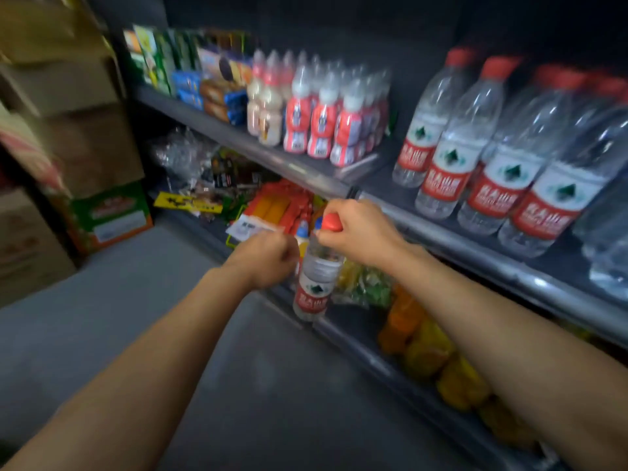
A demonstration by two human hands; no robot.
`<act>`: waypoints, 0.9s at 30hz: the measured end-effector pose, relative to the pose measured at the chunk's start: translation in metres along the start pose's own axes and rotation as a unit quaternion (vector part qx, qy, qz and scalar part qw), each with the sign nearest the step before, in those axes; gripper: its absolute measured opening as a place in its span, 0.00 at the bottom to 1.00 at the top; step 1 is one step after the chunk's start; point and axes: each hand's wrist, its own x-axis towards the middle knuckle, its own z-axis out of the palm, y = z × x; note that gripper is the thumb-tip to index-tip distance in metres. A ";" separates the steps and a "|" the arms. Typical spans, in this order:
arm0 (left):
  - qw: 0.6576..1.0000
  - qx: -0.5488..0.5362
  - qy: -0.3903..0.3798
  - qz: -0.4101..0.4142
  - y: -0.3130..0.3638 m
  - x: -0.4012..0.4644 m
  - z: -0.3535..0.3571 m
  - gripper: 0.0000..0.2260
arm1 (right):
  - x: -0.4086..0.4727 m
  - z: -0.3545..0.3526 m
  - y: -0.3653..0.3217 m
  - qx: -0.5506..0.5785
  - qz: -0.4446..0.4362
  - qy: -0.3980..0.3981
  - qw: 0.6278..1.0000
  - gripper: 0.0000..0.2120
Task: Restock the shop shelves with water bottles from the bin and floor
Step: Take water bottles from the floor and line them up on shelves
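The right hand [353, 229] pinches a water bottle [316, 277] by its red cap, mid-frame. The left hand [268, 253] is a closed fist holding nothing, beside it.

just the one head cam on my end, wide-angle, tilted forward and down past both forearms, turned a bit right onto the shelves [306, 171], close in at arm's reach, grey floor [136, 317] filling the lower left
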 end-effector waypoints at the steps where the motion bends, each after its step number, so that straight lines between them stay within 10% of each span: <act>1: 1.000 -0.001 0.016 0.007 0.006 0.004 -0.011 0.07 | 0.003 -0.014 0.000 -0.003 0.002 0.011 1.000 0.10; 15: 0.987 -0.022 0.136 0.082 0.060 0.065 -0.117 0.07 | 0.067 -0.179 0.018 -0.059 0.039 0.156 0.985 0.09; 27: 0.987 -0.037 0.128 0.088 0.068 0.114 -0.110 0.06 | 0.118 -0.190 0.057 -0.099 0.139 0.129 0.977 0.10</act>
